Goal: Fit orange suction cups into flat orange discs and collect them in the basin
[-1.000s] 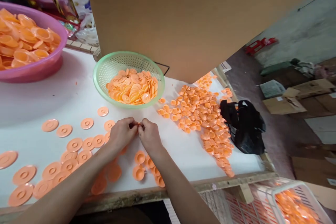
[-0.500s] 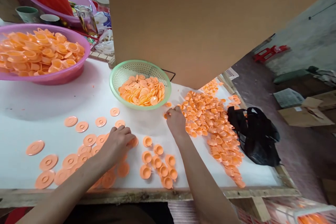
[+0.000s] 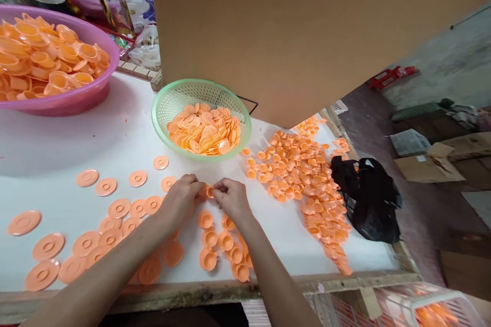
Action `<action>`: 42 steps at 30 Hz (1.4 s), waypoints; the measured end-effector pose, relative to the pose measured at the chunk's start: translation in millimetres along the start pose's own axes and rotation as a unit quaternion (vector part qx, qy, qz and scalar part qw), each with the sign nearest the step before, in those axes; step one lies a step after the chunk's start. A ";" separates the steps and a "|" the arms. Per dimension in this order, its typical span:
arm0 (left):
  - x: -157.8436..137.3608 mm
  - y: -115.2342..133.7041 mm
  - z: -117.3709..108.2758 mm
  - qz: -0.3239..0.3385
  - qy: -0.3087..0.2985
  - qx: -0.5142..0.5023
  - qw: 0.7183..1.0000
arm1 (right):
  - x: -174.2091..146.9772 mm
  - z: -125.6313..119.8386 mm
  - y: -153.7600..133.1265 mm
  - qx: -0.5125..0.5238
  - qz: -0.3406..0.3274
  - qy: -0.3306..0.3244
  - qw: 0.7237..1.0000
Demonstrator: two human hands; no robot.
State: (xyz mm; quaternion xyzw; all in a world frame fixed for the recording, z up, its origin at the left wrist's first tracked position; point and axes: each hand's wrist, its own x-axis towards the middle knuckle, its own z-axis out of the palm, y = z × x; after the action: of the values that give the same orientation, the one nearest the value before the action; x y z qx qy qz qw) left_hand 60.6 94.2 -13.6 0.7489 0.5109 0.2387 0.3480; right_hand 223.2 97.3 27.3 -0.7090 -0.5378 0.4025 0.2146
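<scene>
My left hand [image 3: 183, 198] and my right hand [image 3: 232, 200] meet over the middle of the white tabletop. Between their fingertips is a small orange plastic cup [image 3: 209, 191], pinched by my right hand. An orange saucer in my left fingers is mostly hidden, its edge against the cup. Below my hands stands a group of orange cups [image 3: 225, 240], open side up. Flat round orange saucers [image 3: 85, 243] with a ring in the centre lie spread and overlapping on the left, some under my left forearm. A heap of small cups [image 3: 307, 168] lies on the right.
A green colander [image 3: 163, 135] with orange discs stands behind my hands. A pink basin [image 3: 76, 104] of larger orange pieces is at back left. A large cardboard sheet [image 3: 268, 36] rises behind, and a black bag [image 3: 372, 204] sits at the table's right edge.
My right hand has come left from the cup heap with a cup, meeting my left hand. My left hand has shifted slightly right and up with its saucer. The view has turned slightly.
</scene>
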 end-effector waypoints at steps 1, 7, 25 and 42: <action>0.4 0.5 0.4 0.001 0.002 -0.003 1.000 | 2.4 4.5 -1.2 -0.002 -0.002 0.001 1.000; 7.4 4.1 -13.1 -0.071 -0.031 -0.101 0.992 | 4.9 16.8 -4.3 -0.073 -0.053 0.030 0.995; -6.4 28.3 -3.8 -0.184 -0.028 -0.007 0.983 | -16.0 13.8 5.6 -0.090 -0.080 0.002 0.993; -4.9 -13.7 -17.6 -0.031 0.040 0.041 0.998 | 44.8 -60.8 30.1 -0.149 -0.011 0.167 0.975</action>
State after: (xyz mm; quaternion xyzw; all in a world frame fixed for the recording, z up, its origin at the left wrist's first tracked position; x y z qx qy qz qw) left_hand 38.0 97.7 -12.8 0.7365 0.5563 0.2364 0.3036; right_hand 294.0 137.1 25.3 -0.7842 -0.5561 0.1918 0.1974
